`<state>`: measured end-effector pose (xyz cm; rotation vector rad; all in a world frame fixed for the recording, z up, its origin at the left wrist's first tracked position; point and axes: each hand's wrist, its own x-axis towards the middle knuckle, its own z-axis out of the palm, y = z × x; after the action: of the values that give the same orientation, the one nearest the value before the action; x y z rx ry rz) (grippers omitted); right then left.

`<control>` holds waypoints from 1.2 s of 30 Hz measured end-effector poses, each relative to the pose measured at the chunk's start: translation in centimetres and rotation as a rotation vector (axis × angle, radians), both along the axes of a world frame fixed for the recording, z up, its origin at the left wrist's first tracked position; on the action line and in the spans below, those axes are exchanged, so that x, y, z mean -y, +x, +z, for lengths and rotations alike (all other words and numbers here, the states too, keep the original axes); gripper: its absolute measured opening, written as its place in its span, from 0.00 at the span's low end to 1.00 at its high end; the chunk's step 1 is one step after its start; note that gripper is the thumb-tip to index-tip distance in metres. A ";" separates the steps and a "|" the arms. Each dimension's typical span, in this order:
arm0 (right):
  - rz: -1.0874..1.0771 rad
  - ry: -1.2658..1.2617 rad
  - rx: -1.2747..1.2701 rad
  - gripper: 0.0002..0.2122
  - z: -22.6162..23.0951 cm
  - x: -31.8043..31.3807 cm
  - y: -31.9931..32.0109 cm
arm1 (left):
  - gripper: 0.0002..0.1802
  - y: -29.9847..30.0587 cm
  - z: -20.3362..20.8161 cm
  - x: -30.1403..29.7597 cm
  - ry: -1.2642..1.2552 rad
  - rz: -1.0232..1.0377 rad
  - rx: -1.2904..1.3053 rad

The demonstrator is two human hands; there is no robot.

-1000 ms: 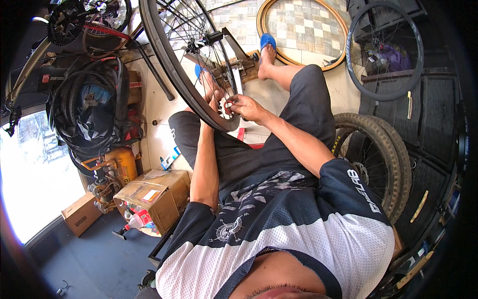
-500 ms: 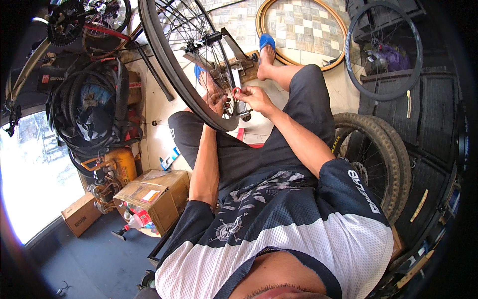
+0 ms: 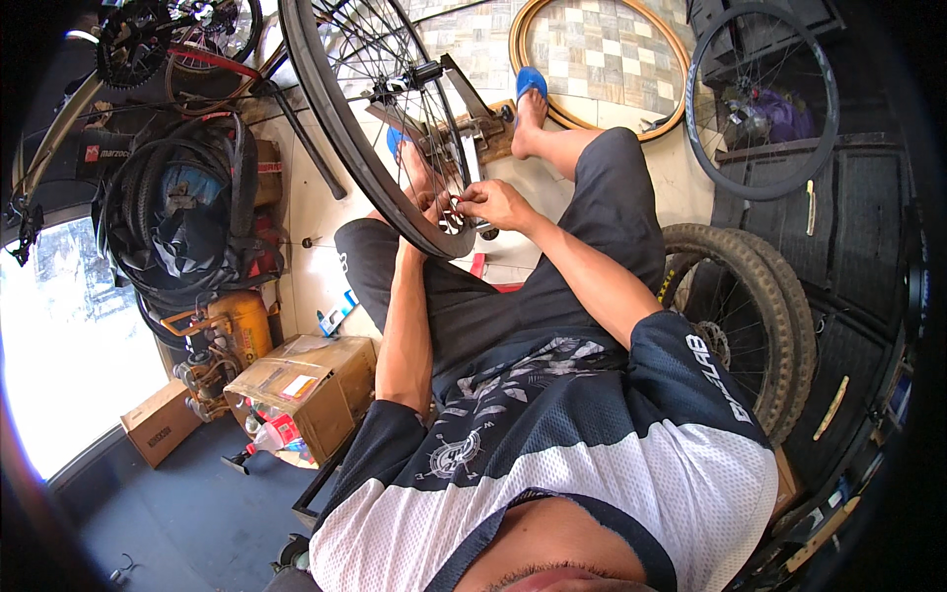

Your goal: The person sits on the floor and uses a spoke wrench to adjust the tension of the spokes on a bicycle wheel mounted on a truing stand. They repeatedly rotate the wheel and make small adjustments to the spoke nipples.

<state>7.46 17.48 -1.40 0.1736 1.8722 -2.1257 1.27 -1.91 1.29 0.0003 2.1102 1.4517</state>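
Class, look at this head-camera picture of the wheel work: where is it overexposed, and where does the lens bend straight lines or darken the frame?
Head view: the window at lower left is blown out to white; floor tiles and the wheel rim curve toward the frame edge; the corners fall to black. Both hands, left hand and right hand, are evenly lit and sharp at the rim.

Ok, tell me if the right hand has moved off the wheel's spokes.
No. The right hand stays at the spokes beside the truing stand, just inside the rim.
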 end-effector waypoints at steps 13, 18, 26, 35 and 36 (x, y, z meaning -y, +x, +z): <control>0.021 -0.119 0.102 0.13 -0.2 -0.3 -0.5 | 0.22 -0.7 -1.9 0.6 -0.215 -0.069 -0.191; -0.059 0.339 -0.138 0.22 1.8 0.5 0.6 | 0.20 -0.2 -1.5 -0.3 -0.310 -0.114 -0.304; -0.090 0.752 -0.314 0.28 3.7 2.1 0.6 | 0.20 0.1 3.5 -1.7 -0.328 -0.212 -0.349; 0.035 0.662 -0.274 0.26 3.7 0.5 0.2 | 0.18 0.4 3.5 -0.7 -0.097 -0.138 -0.201; 0.040 0.677 -0.287 0.26 3.7 0.5 0.3 | 0.18 0.6 4.0 -1.2 -0.083 -0.136 -0.252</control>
<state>7.77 16.98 2.29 -0.0313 2.6762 -1.4687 1.83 -0.76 5.26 0.3043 2.3197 1.3414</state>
